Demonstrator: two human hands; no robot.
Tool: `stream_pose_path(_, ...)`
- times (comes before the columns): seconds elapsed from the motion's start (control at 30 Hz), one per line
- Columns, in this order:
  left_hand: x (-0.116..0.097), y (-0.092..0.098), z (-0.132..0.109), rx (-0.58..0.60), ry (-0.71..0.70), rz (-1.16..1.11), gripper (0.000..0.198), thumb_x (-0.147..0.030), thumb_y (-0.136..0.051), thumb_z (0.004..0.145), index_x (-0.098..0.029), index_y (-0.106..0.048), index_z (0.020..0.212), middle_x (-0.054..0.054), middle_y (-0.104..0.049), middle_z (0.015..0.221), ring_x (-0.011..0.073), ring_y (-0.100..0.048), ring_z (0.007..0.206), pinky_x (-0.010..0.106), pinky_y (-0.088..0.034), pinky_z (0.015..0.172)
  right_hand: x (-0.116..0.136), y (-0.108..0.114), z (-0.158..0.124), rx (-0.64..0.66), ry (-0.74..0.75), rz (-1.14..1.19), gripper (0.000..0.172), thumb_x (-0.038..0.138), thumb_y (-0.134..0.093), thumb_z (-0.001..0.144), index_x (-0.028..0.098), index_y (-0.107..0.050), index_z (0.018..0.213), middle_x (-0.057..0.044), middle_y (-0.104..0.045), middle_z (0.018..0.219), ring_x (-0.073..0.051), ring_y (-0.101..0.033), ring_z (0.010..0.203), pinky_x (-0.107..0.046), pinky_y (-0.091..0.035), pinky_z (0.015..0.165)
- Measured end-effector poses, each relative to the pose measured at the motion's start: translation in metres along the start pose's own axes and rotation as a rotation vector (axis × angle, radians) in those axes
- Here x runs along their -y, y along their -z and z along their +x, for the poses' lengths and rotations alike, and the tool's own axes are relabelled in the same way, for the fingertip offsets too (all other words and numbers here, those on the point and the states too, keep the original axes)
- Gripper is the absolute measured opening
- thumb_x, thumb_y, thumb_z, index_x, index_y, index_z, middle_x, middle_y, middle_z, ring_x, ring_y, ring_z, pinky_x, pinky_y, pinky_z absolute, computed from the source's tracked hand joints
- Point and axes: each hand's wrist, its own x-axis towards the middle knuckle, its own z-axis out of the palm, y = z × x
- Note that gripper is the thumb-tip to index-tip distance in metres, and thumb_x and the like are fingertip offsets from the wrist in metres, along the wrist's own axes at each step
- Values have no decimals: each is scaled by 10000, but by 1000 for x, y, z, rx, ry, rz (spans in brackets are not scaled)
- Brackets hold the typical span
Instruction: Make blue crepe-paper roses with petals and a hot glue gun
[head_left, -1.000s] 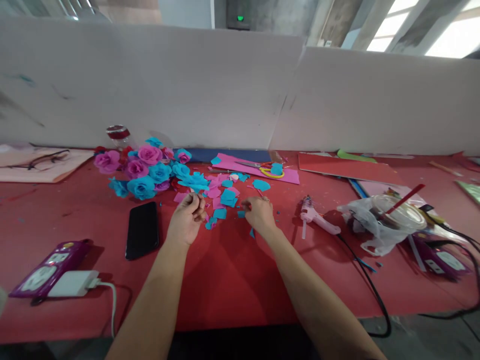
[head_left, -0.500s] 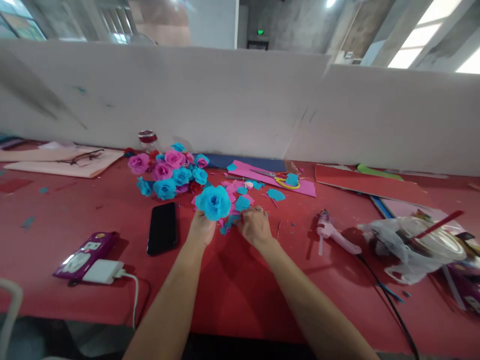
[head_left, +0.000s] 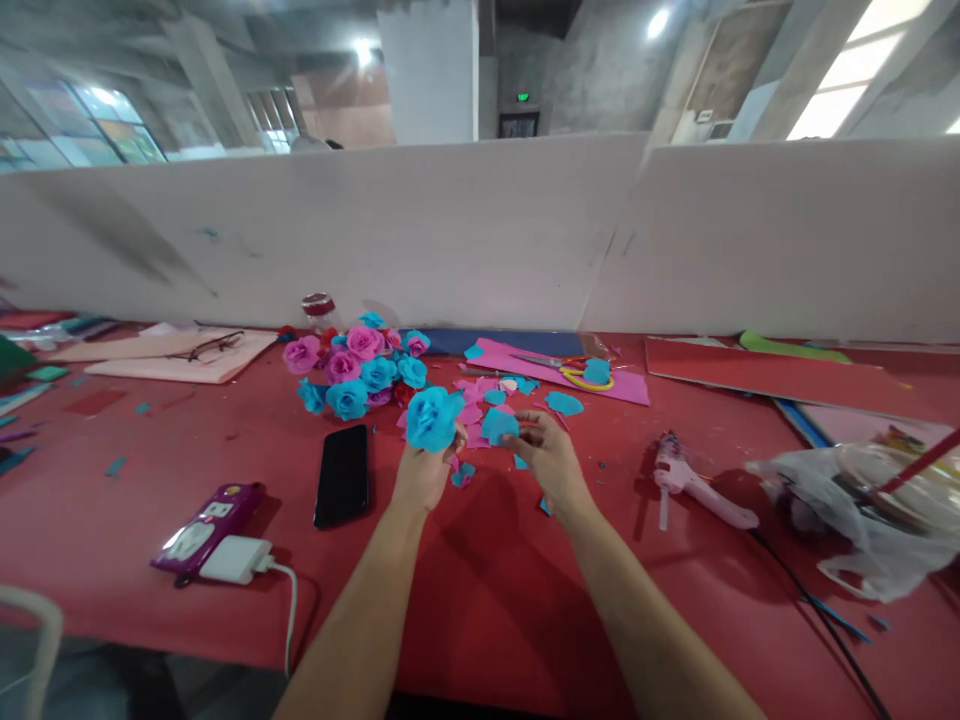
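My left hand (head_left: 422, 478) is closed beneath a blue paper flower (head_left: 433, 418), whose layered petals face up toward me. Its stem is hidden by the hand. Between the thumb and fingers of my right hand (head_left: 551, 458) is a rounded blue paper petal (head_left: 500, 427), held just right of the flower. Loose pink and blue paper pieces (head_left: 472, 395) lie on the table behind both hands. A bunch of pink, blue and red paper flowers (head_left: 362, 372) stands to the left of them.
A black phone (head_left: 342, 477) and a purple power strip (head_left: 208, 525) with a white charger lie left. Scissors (head_left: 577, 377) rest on pink paper at the back. On the right are a pink glue gun (head_left: 701, 490) with a black cord and a plastic bag (head_left: 832, 510) around a cup.
My right hand has risen from the scattered paper with a blue petal in its fingers. My left hand still holds the flower, now tilted slightly. The view has tipped up and shifted left.
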Motion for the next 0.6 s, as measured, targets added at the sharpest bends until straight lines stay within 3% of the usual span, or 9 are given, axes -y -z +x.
stream_pose_path(0.1,8,-7,-5,43,-49,24,144,-197,-722,720,-170,-598,652,-21,-574,634,77,-519,596,192,-447,600,7,0,-8,34,-110,320,429,307,-730,602,188,-614,997,40,-593,672,-129,-567,638,-257,-413,626)
stream_pose_path(0.2,19,-12,-8,16,-9,40,144,-240,-748,699,-175,-620,685,-19,-604,659,80,-551,611,195,-464,607,17,-3,-17,31,-98,466,219,284,-739,595,192,-665,779,27,-624,684,-109,-543,632,-250,-409,637)
stream_pose_path(0.27,27,-15,-10,-12,8,53,173,-266,-773,670,-173,-629,692,-17,-618,661,83,-563,604,201,-472,607,22,-5,-21,-3,-94,519,150,279,-744,593,195,-671,693,26,-631,681,-102,-528,627,-245,-406,633)
stream_pose_path(0.43,39,-19,-10,-53,-13,75,246,-303,-811,609,-173,-649,741,-12,-644,717,82,-573,620,212,-481,631,25,-8,-24,-114,-146,591,180,339,-761,599,181,-708,668,23,-608,597,-95,-486,561,-248,-381,577)
stream_pose_path(0.6,43,-18,-8,-30,-63,158,183,-301,-757,658,-192,-656,765,4,-641,749,108,-579,660,244,-485,648,28,-6,-25,-134,-183,675,186,338,-762,601,162,-724,651,11,-602,556,-93,-490,530,-250,-384,549)
